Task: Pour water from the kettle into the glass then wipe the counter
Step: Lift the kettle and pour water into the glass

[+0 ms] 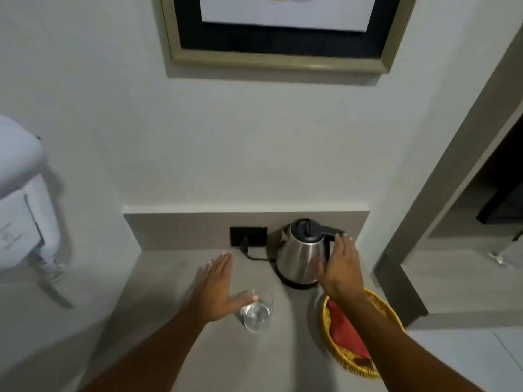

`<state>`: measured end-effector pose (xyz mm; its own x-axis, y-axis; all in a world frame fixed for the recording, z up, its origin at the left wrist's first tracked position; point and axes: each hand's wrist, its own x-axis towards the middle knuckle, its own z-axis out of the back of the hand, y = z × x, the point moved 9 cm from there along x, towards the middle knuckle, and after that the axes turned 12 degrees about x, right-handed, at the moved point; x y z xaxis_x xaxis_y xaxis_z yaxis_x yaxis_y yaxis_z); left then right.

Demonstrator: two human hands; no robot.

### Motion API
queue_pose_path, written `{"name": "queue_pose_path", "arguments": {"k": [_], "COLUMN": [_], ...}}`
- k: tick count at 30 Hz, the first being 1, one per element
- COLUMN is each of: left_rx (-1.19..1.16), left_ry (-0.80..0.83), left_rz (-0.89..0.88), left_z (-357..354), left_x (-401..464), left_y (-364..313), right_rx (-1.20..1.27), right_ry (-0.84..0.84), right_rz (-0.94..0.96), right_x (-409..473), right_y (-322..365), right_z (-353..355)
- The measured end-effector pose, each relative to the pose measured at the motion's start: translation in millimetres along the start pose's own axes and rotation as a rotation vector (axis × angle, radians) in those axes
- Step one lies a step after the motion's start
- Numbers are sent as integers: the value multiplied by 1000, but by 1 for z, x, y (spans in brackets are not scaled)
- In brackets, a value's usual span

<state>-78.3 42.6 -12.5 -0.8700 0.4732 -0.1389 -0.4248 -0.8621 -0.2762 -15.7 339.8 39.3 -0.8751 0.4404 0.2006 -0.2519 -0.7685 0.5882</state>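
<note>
The left hand (216, 290) hovers flat, fingers straight and together, thumb out over the rim of the clear drinking glass (257, 312), which stands on the grey counter (181, 281) in front and left of the stainless-steel kettle (302, 250). The right hand (341, 267), fingers extended and open, reaches beside the kettle's black handle (329, 232), gripping nothing. Right of the kettle, nearer the camera, a yellow woven basket (387, 306) holds a red cloth (343, 332).

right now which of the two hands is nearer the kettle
The right hand, open beside the kettle with fingertips up by its black handle. The left hand hovers flat over the counter, its thumb by the glass.
</note>
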Motion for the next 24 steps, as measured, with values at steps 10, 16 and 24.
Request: {"name": "queue_pose_path", "arguments": {"k": [10,16,24], "left_rx": [-391,-584,-643], "left_ry": [-29,-71,-106], "left_rz": [167,265,211], "left_z": [-73,-78,-81], "left_x": [-22,-23,-23], "left_y": [-14,-8,-10], "right_rx": [319,456,436], "right_ry": [-105,-173,-193], "right_rz": [-248,-414,-444], "right_x": [32,48,71], "right_y": [-38,-65,-59], "right_z": [-4,-12,0]}}
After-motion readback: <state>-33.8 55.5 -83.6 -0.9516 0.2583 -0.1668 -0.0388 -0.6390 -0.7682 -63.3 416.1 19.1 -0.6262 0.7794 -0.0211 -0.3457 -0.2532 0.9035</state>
